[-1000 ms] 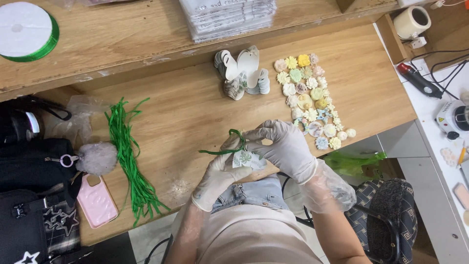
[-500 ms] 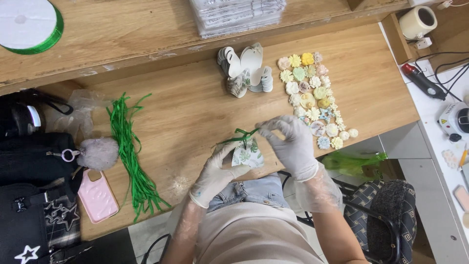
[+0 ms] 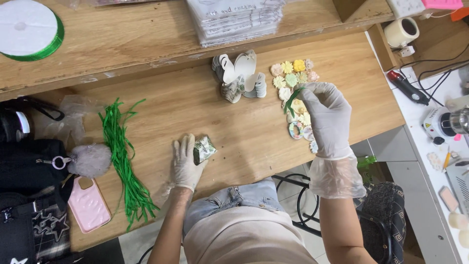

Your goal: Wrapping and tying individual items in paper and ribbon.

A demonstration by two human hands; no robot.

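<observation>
A gloved worker seated at a wooden desk (image 3: pixel 210 112) pins a small printed packet (image 3: pixel 203 148) under the left hand (image 3: pixel 185 161), fingers spread flat beside and over it near the desk's front edge. The right hand (image 3: pixel 326 117), also gloved, is pinched together on a short green ribbon strip (image 3: pixel 293 99), holding it above the rows of pastel flower pieces (image 3: pixel 293 80) laid out to the right. A stack of white tags (image 3: pixel 239 76) sits between the two; a bundle of green ribbon strips (image 3: pixel 122 161) lies well to the left, beside a pink phone (image 3: pixel 89 205). By my judgement, the work goes best with the packet kept steady and the ribbon held near its end, clear of the flowers so none are knocked out of line.
</observation>
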